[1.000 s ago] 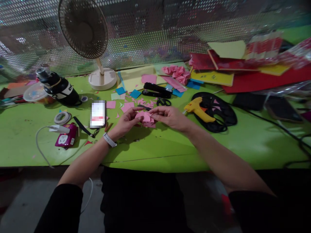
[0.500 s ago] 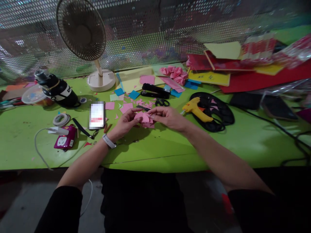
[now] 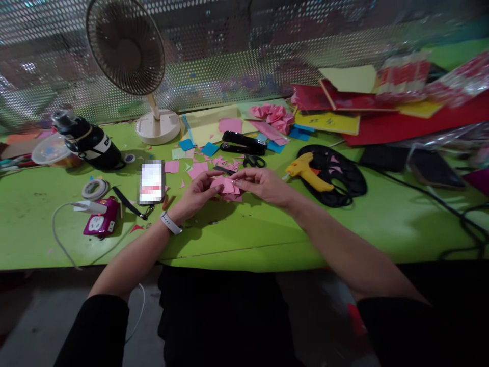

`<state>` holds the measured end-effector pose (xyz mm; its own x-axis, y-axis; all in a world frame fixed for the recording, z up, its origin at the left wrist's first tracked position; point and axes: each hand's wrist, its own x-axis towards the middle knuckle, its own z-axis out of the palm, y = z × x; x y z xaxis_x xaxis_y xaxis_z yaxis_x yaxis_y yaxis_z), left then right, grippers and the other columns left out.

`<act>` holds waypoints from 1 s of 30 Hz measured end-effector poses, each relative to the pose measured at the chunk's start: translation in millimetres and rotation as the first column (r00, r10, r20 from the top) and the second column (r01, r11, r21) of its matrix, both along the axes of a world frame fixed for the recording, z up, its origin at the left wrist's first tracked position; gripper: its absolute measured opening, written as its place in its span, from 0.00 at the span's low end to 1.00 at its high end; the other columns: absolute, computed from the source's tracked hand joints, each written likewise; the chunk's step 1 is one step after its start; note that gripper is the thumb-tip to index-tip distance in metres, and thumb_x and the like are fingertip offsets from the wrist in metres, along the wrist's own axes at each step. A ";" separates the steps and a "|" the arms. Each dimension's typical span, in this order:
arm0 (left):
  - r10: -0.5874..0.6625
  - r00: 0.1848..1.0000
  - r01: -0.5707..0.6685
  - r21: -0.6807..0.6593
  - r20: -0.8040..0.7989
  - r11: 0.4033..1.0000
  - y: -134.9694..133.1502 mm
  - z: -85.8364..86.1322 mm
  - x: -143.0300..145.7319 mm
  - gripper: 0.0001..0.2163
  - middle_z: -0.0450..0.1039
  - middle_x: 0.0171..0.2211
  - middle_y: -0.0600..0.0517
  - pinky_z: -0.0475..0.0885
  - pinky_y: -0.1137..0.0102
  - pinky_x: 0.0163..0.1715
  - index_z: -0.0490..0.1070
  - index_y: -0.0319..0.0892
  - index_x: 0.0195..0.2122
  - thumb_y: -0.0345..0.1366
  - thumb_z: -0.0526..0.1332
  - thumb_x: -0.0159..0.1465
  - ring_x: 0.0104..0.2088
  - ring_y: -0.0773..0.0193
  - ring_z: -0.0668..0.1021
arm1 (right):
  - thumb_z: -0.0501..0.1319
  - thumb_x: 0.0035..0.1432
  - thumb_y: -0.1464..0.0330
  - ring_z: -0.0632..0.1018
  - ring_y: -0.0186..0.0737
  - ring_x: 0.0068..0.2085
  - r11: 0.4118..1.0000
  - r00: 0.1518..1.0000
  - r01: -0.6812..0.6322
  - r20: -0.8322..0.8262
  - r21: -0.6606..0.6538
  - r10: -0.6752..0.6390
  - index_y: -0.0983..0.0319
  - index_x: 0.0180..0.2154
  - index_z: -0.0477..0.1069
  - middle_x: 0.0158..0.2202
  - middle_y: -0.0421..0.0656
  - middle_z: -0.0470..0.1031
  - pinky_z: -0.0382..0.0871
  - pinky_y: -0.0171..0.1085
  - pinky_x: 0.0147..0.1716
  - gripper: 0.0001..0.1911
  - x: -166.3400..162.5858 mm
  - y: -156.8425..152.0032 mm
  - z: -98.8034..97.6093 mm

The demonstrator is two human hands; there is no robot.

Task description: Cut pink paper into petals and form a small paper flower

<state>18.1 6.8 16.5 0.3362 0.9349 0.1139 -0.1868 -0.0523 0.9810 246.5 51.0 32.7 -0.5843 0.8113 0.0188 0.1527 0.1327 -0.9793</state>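
My left hand point(image 3: 197, 193) pinches the left side of a curved piece of pink paper point(image 3: 226, 186) between thumb and fingers. At its right edge, my right hand point(image 3: 263, 185) holds the same paper with closed fingertips. More pink paper pieces lie just under and below the held one. Right behind my hands are scissors point(image 3: 253, 161) with dark handles, their blade pointing left among pink scraps point(image 3: 227, 164). A black stapler point(image 3: 244, 143) lies beyond the scissors.
To the right, a yellow glue gun point(image 3: 311, 172) rests on a black palette-shaped tray point(image 3: 353, 176). A phone point(image 3: 152, 182), purple power adapter point(image 3: 102, 218), tape roll point(image 3: 94, 189), black bottle point(image 3: 91, 140) and fan point(image 3: 157, 127) stand or lie left. Pink paper flowers point(image 3: 273, 117) sit at the back.
Both hands keep hold of the pink paper in nearly the same place. The whole view has shifted very slightly.
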 end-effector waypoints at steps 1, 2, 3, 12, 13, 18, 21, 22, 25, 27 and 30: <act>0.003 1.000 -0.003 -0.003 -0.002 1.000 -0.1 0.2 0.1 0.18 0.78 0.38 0.51 0.76 0.72 0.36 0.71 0.44 0.53 0.39 0.70 0.64 0.36 0.67 0.80 | 0.69 0.57 0.58 0.79 0.39 0.36 1.000 1.000 -0.001 0.001 -0.001 0.001 0.61 0.45 0.80 0.38 0.45 0.82 0.75 0.40 0.38 0.18 -0.2 -0.2 0.5; 0.006 1.000 -0.006 -0.005 -0.006 1.000 -0.3 0.4 0.2 0.18 0.78 0.38 0.51 0.76 0.72 0.36 0.71 0.44 0.53 0.39 0.70 0.64 0.36 0.67 0.80 | 0.69 0.57 0.58 0.79 0.39 0.36 1.000 1.000 -0.002 -0.002 -0.003 0.002 0.61 0.45 0.80 0.38 0.45 0.82 0.75 0.41 0.38 0.18 -0.5 -0.3 0.9; 0.010 1.000 -0.010 -0.005 -0.009 1.000 -0.5 0.5 0.4 0.18 0.77 0.37 0.52 0.76 0.72 0.36 0.72 0.44 0.53 0.39 0.70 0.64 0.36 0.67 0.80 | 0.69 0.56 0.58 0.80 0.40 0.37 1.000 1.000 -0.004 -0.009 -0.004 0.004 0.61 0.44 0.80 0.38 0.45 0.82 0.75 0.41 0.38 0.18 -0.8 -0.5 1.2; 0.010 1.000 -0.010 -0.008 0.006 1.000 -0.5 -1.8 0.2 0.17 0.78 0.36 0.52 0.76 0.74 0.34 0.73 0.44 0.52 0.39 0.71 0.64 0.35 0.68 0.80 | 0.68 0.57 0.59 0.79 0.39 0.36 1.000 1.000 0.000 0.002 0.012 0.000 0.60 0.45 0.80 0.38 0.44 0.82 0.76 0.40 0.37 0.16 -0.6 -1.6 3.4; 0.014 1.000 -0.014 -0.015 0.002 1.000 -0.4 -2.0 0.1 0.18 0.78 0.37 0.52 0.76 0.74 0.34 0.72 0.44 0.52 0.39 0.71 0.64 0.35 0.68 0.80 | 0.68 0.58 0.59 0.80 0.39 0.37 1.000 1.000 -0.004 0.000 0.011 0.004 0.60 0.44 0.80 0.38 0.44 0.82 0.76 0.40 0.38 0.16 -0.4 -1.4 3.8; 0.006 1.000 -0.006 0.000 0.007 1.000 -1.0 -1.2 0.3 0.18 0.78 0.38 0.51 0.76 0.73 0.37 0.72 0.44 0.53 0.39 0.71 0.64 0.37 0.67 0.80 | 0.69 0.56 0.59 0.81 0.40 0.39 1.000 1.000 -0.009 -0.022 0.012 0.009 0.60 0.44 0.79 0.41 0.45 0.82 0.77 0.41 0.42 0.16 -1.8 -2.0 2.9; -0.006 1.000 0.006 -0.011 -0.009 1.000 -1.9 0.1 0.3 0.19 0.78 0.40 0.51 0.76 0.73 0.36 0.71 0.43 0.53 0.40 0.71 0.64 0.38 0.66 0.81 | 0.70 0.55 0.59 0.81 0.40 0.39 1.000 0.999 0.011 -0.051 -0.006 -0.011 0.59 0.43 0.77 0.40 0.44 0.82 0.77 0.41 0.41 0.16 -4.9 -5.2 2.5; 0.001 1.000 -0.002 -0.021 -0.013 1.000 -2.1 0.3 0.1 0.19 0.78 0.39 0.51 0.76 0.73 0.35 0.71 0.43 0.53 0.40 0.71 0.64 0.37 0.67 0.81 | 0.70 0.54 0.59 0.81 0.40 0.38 1.000 0.998 0.028 -0.064 -0.014 -0.029 0.59 0.43 0.76 0.38 0.44 0.81 0.77 0.41 0.40 0.16 -6.1 -6.4 2.6; 0.051 0.999 -0.052 -0.049 -0.019 0.997 -2.6 0.2 -0.7 0.19 0.77 0.37 0.53 0.76 0.76 0.31 0.69 0.44 0.52 0.41 0.71 0.63 0.36 0.68 0.80 | 0.71 0.52 0.60 0.80 0.38 0.34 0.996 0.991 0.090 -0.095 -0.008 -0.090 0.59 0.39 0.72 0.33 0.41 0.78 0.77 0.40 0.36 0.15 -8.9 -8.4 2.4; 0.070 0.997 -0.072 -0.067 -0.028 0.995 -2.7 -0.2 -1.3 0.18 0.77 0.37 0.53 0.75 0.77 0.28 0.68 0.43 0.50 0.41 0.71 0.63 0.35 0.68 0.81 | 0.71 0.51 0.62 0.79 0.38 0.33 0.997 0.993 0.080 -0.087 0.007 -0.079 0.59 0.36 0.72 0.32 0.40 0.77 0.76 0.40 0.36 0.13 -9.8 -8.4 1.5; 0.059 0.997 -0.062 -0.081 -0.045 0.995 -2.7 0.0 -1.9 0.15 0.77 0.39 0.51 0.73 0.78 0.25 0.68 0.43 0.46 0.42 0.70 0.65 0.35 0.67 0.82 | 0.70 0.52 0.63 0.79 0.39 0.34 0.999 0.997 0.039 -0.072 -0.018 -0.040 0.59 0.35 0.73 0.33 0.42 0.78 0.77 0.42 0.38 0.11 -10.1 -7.9 0.0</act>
<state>16.1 4.1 16.4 0.2817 0.9592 0.0230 -0.1441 0.0186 0.9894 236.4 43.2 32.7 -0.5494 0.8342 0.0468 0.0858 0.1120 -0.9900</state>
